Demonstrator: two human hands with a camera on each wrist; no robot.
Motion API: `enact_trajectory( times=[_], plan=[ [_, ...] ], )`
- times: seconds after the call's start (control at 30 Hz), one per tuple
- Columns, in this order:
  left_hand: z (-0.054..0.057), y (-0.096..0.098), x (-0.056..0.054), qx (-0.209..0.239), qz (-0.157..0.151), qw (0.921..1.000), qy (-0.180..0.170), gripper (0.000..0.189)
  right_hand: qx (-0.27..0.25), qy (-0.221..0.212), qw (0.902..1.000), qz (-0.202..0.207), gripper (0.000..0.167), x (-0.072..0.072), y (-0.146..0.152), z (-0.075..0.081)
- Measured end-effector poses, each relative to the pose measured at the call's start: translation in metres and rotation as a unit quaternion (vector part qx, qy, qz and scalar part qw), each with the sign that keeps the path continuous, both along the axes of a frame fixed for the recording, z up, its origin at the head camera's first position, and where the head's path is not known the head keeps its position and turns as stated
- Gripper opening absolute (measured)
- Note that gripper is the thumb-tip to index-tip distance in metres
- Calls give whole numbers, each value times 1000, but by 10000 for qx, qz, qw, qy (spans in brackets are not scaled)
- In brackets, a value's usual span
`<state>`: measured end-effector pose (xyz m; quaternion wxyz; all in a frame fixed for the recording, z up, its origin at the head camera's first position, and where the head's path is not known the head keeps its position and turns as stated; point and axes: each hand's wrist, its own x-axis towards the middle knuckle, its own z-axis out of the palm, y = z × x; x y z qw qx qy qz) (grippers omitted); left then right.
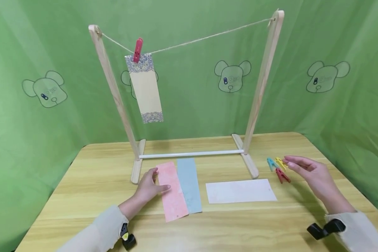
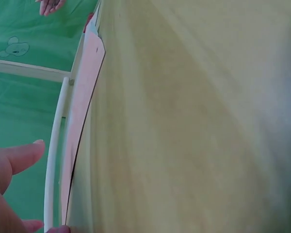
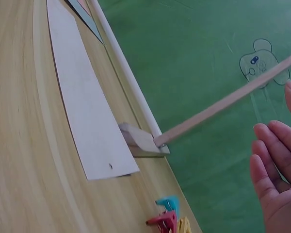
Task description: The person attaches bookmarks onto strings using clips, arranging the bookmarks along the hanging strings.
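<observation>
A pink paper strip (image 1: 173,196) lies on the table, partly over a light blue strip (image 1: 190,185). My left hand (image 1: 148,187) is at the pink strip's left edge, thumb reaching over its surface and fingers spread apart from the thumb. In the left wrist view, one fingertip is right at the strip's end. My right hand (image 1: 313,175) is beside a yellow clothespin (image 1: 281,163), fingers loosely bent. The right wrist view shows nothing in its grasp. Next to the yellow clothespin lie a blue clothespin (image 1: 272,163) and a red clothespin (image 1: 282,175).
A wooden stand with a left post (image 1: 114,89) and a right post (image 1: 264,80) carries a sagging string (image 1: 208,36). A patterned cream strip (image 1: 146,91) hangs from it by a red clothespin (image 1: 138,50). A white strip (image 1: 240,191) lies crosswise before the stand's white bar (image 1: 192,154).
</observation>
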<state>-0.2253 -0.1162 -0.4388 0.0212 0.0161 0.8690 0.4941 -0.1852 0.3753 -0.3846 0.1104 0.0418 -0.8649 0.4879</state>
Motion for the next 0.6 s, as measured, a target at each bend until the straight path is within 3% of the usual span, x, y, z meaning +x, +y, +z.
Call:
enact_trajectory(
  times=[0.2, 0.37, 0.6],
  plan=[
    [-3, 2, 0, -570, 27, 9981, 247, 86, 121, -182, 9996, -156, 39, 2, 14, -4],
    [-7, 8, 3, -1194, -62, 9900, 743, 88, -14, -398, 9986, -361, 43, 3, 29, -13],
    [-4, 5, 4, -1731, -275, 9823, 657, 103, -186, -547, 9973, -463, 48, -2, 44, -26]
  ],
)
